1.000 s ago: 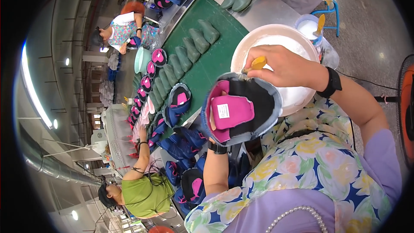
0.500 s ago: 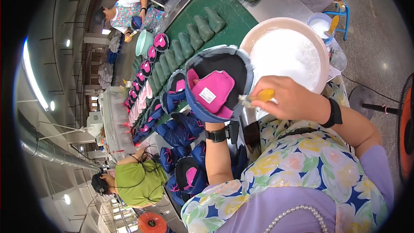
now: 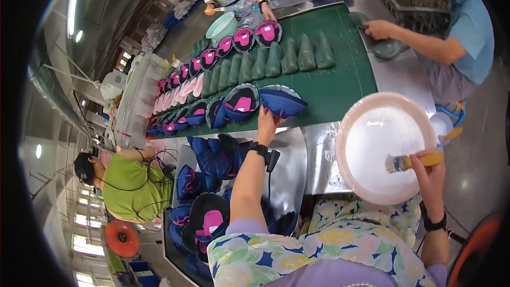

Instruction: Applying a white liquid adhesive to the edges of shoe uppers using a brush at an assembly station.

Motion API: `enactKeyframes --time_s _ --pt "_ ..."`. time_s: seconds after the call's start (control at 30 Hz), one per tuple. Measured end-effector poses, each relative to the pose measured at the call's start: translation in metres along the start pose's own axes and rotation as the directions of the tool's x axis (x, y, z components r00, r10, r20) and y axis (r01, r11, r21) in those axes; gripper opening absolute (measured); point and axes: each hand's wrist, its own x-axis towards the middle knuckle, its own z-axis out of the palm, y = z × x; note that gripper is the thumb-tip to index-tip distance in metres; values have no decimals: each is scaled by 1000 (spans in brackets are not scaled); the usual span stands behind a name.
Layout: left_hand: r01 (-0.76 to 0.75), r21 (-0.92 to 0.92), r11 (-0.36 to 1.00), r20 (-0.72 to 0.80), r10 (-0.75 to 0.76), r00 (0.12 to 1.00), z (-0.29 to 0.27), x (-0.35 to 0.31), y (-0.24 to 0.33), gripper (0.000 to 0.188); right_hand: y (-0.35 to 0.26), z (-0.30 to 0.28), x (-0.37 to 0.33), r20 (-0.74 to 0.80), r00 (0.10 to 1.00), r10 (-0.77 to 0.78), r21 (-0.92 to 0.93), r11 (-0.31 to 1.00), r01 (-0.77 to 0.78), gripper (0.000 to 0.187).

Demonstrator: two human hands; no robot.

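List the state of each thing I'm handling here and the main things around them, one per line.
Left hand: stretched forward, gripping the blue shoe upper.
Blue shoe upper: lying on the green belt, sole side up.
Right hand: closed on the brush handle.
Brush: bristles over the basin's white glue.
Pink basin: open, filled with white glue.
Green belt: carrying rows of uppers and green lasts.

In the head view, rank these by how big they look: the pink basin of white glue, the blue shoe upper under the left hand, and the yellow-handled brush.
Largest to smallest as they appear:
1. Pink basin, clearly largest, though it also sits close to the camera.
2. Blue shoe upper, touched by the left hand.
3. Brush, in the right hand.
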Motion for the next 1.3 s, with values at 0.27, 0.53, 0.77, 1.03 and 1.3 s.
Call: enactKeyframes --time_s 0.27,0.53,0.77,1.03,1.3 --pt "-115 942 315 -109 613 782 -61 42 23 69 -4 7 19 134 987 87 -51 995 -81 9" --pt "134 866 -481 39 332 942 -166 -174 37 94 -6 12 26 181 976 121 -134 986 -97 9" --pt "43 934 -355 109 399 911 -137 -186 86 42 -19 21 11 291 956 38 -7 999 -37 11" --pt "-521 853 -38 517 204 832 1 -196 42 66 5 28 28 241 963 -124 -136 978 160 15" --pt "-634 771 67 636 -27 771 5 -185 22 58 9 61 50 546 837 -27 -238 953 186 27"
